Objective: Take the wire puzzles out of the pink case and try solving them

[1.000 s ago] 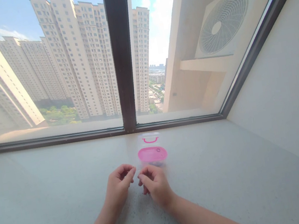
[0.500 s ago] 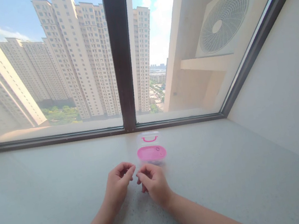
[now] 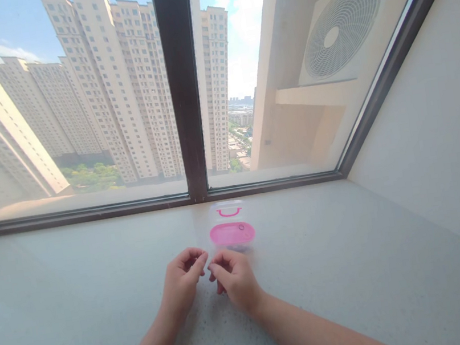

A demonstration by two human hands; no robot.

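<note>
My left hand (image 3: pixel 185 277) is held over the pale sill, its thumb and index finger pinched together; anything between them is too small to make out. Close beside it on the right, my right hand (image 3: pixel 234 278) has its thumb and index finger pressed together too, and what they may hold cannot be made out. The fingertips of both hands nearly meet. Just beyond my right hand sits a pink oval tray (image 3: pixel 227 234) with a small dark ring-like thing on it. Behind the tray is a clear plastic part with a pink handle (image 3: pixel 230 213).
The speckled light sill (image 3: pixel 78 287) reaches to a dark window frame (image 3: pixel 189 115) at the back. A white wall (image 3: pixel 434 124) rises on the right. Outside the glass are tall buildings and an air-conditioner unit (image 3: pixel 338 29).
The camera view has shifted slightly. Both hands keep nearly the same pose, and the pink tray and clear part have stayed in place.
</note>
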